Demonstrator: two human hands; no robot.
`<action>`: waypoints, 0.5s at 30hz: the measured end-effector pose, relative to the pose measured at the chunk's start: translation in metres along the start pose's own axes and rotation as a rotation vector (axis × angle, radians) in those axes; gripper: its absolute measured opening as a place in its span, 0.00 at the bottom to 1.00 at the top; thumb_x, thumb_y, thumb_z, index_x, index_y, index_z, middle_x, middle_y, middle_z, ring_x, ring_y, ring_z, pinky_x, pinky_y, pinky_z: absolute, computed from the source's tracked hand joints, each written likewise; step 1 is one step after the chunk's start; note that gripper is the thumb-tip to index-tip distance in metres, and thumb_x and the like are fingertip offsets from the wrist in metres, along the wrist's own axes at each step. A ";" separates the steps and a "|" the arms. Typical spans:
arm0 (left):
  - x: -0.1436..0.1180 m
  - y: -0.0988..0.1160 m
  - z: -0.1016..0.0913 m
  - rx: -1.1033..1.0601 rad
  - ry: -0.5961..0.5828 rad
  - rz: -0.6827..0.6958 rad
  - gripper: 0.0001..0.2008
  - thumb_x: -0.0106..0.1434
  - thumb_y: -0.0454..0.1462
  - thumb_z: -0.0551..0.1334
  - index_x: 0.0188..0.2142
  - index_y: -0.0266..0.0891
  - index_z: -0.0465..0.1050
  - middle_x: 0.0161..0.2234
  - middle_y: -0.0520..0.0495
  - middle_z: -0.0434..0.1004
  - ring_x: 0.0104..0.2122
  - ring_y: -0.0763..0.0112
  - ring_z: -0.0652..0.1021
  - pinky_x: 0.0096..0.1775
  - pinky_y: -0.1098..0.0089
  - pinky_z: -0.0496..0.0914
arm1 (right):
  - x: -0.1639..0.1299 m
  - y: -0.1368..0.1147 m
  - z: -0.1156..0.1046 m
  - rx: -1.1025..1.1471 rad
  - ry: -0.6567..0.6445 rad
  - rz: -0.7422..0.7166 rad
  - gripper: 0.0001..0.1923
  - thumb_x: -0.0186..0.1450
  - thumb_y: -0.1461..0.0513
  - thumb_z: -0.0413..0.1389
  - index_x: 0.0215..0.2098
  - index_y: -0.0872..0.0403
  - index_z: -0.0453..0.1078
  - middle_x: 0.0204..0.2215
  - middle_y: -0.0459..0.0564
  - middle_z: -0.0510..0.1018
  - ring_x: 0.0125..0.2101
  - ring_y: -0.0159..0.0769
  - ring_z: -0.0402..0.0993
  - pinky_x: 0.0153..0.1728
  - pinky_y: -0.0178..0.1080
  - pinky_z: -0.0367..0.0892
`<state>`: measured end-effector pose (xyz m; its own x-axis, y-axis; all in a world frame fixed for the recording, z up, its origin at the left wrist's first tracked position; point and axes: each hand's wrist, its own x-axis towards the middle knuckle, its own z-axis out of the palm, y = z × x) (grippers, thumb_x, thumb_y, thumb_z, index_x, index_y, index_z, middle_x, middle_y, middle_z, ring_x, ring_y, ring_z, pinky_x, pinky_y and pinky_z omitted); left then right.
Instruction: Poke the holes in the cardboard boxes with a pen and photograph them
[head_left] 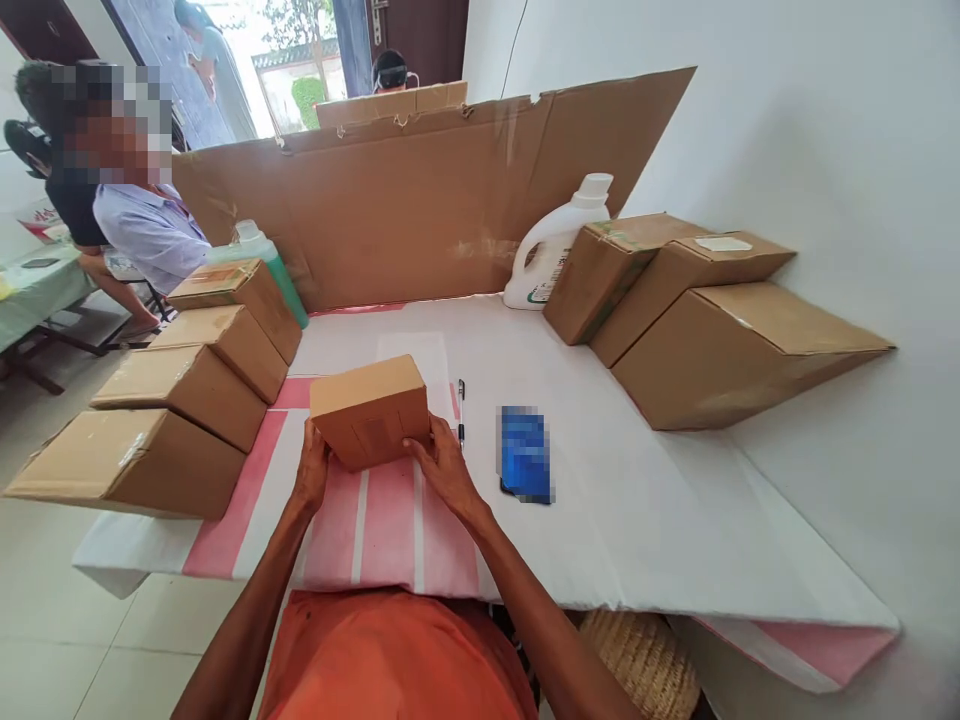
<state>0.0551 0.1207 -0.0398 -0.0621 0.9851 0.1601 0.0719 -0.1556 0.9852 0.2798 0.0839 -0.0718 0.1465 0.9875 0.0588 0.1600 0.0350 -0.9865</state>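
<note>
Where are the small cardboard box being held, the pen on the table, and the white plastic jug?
small brown cardboard box (371,405), head view, on its top face.
black-and-white pen (461,410), head view, mid-barrel.
white plastic jug (551,255), head view, on its body.

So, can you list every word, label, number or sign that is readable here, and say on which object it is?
No text can be read.
White bottle: green label mark, too small to read.
Top box of the right stack: white sticker, appears blank.
Small box held by the left hand and right hand: no print visible.
Blue item on the table: blurred.
</note>
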 end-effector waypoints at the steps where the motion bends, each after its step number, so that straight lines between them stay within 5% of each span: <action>1: -0.002 -0.004 -0.001 0.002 -0.029 -0.011 0.35 0.71 0.67 0.56 0.55 0.41 0.76 0.50 0.39 0.83 0.51 0.56 0.81 0.54 0.57 0.77 | -0.004 0.003 0.001 -0.012 0.025 0.019 0.41 0.72 0.42 0.59 0.76 0.51 0.61 0.71 0.65 0.68 0.67 0.57 0.71 0.66 0.62 0.69; 6: -0.005 -0.009 -0.005 0.042 -0.163 -0.031 0.33 0.70 0.65 0.58 0.46 0.39 0.81 0.41 0.40 0.86 0.45 0.53 0.80 0.49 0.56 0.76 | -0.024 0.009 0.013 -0.100 0.102 0.022 0.51 0.70 0.37 0.58 0.80 0.53 0.51 0.74 0.66 0.63 0.73 0.57 0.62 0.72 0.62 0.61; 10: -0.018 0.001 -0.018 0.112 -0.187 -0.035 0.32 0.70 0.66 0.58 0.34 0.41 0.80 0.28 0.46 0.80 0.34 0.56 0.78 0.41 0.58 0.76 | -0.025 0.004 0.023 -0.151 0.106 0.002 0.47 0.75 0.36 0.50 0.82 0.47 0.47 0.77 0.60 0.61 0.76 0.53 0.58 0.72 0.60 0.63; 13: -0.040 0.016 -0.028 0.164 -0.160 -0.030 0.33 0.70 0.66 0.58 0.32 0.41 0.79 0.27 0.48 0.76 0.31 0.60 0.75 0.37 0.62 0.73 | -0.017 -0.008 0.024 -0.087 0.021 0.005 0.42 0.75 0.35 0.48 0.78 0.47 0.59 0.73 0.59 0.69 0.72 0.53 0.65 0.69 0.58 0.66; 15: -0.055 0.026 -0.027 0.183 -0.161 -0.020 0.29 0.71 0.64 0.60 0.43 0.42 0.82 0.33 0.46 0.80 0.35 0.59 0.78 0.41 0.63 0.75 | -0.011 -0.015 0.023 -0.018 -0.079 0.018 0.38 0.75 0.34 0.47 0.69 0.48 0.72 0.65 0.58 0.79 0.65 0.53 0.74 0.66 0.56 0.69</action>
<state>0.0330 0.0609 -0.0212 0.0934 0.9891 0.1140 0.2527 -0.1343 0.9582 0.2532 0.0764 -0.0613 0.0720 0.9970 0.0284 0.1760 0.0154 -0.9843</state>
